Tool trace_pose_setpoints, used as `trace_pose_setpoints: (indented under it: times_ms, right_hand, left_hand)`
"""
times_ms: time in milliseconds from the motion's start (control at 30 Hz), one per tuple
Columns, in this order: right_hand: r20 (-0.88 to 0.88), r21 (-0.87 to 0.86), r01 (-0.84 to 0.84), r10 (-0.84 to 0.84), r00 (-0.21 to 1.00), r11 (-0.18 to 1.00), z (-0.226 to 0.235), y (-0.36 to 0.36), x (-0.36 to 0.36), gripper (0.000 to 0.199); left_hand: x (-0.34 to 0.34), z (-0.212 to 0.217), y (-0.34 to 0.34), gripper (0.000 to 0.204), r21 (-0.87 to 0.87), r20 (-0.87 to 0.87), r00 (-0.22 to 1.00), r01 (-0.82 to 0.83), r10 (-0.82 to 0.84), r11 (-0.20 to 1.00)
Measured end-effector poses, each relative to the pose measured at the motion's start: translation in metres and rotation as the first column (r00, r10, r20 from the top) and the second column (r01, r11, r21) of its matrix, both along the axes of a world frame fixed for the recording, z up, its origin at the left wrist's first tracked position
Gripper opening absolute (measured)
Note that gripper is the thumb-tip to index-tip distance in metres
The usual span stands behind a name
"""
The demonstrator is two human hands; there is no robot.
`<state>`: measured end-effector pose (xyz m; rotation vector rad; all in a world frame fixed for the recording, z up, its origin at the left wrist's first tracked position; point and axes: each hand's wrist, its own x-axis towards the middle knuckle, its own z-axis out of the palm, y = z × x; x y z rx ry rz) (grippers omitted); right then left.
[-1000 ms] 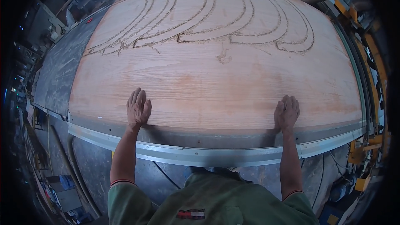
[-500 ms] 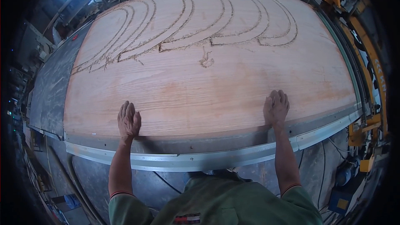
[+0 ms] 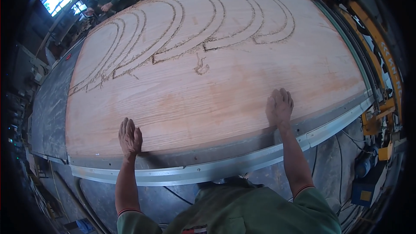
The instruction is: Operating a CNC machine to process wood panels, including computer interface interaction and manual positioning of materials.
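Observation:
A large plywood sheet lies flat in front of me, with several curved shapes cut into its far half and sawdust along the grooves. Near its front left edge, my left hand lies palm down on the wood, fingers stretched out. Farther right, my right hand rests on the sheet close to the same edge, its fingers out and slightly bent. Neither hand holds anything. A small heap of sawdust sits beyond my hands, below the cut curves.
A metal rail runs along the table's front edge. To the left is a dark table surface. Yellow machine parts and a green-edged rail stand at the right. Another person is at the far left. Cables and hoses cross the floor.
The whole view has turned and shifted, so the sheet looks tilted and its cut curves sit farther left. Both my hands stay flat on the wood in about the same places.

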<state>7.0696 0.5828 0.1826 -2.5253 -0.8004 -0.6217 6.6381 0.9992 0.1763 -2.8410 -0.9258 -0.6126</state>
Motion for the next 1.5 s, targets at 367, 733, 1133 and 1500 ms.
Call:
trace_pose_setpoints:
  times_ms: [367, 733, 1133, 1500]
  right_hand:
    - [-0.062, -0.039, 0.027, -0.029, 0.998, 0.999, -0.012, -0.007, 0.007, 0.040]
    - [-0.059, -0.050, 0.014, -0.017, 0.998, 0.999, -0.017, -0.009, 0.010, 0.038]
    - [-0.053, -0.029, -0.032, 0.031, 0.998, 0.999, -0.003, -0.002, 0.000, 0.038]
    - [-0.074, -0.063, -0.028, 0.024, 0.997, 0.998, -0.006, -0.004, 0.000, 0.040]
  left_hand:
    - [0.002, 0.002, -0.003, 0.047, -0.080, 0.021, 0.999, -0.034, 0.036, 0.996]
    - [0.002, 0.003, -0.005, 0.046, -0.101, 0.051, 0.997, -0.049, 0.055, 0.994]
    - [-0.001, 0.005, -0.005, 0.048, -0.094, 0.057, 0.995, -0.071, 0.077, 0.993]
    - [-0.003, 0.006, -0.006, 0.048, -0.111, 0.043, 0.990, -0.130, 0.136, 0.985]
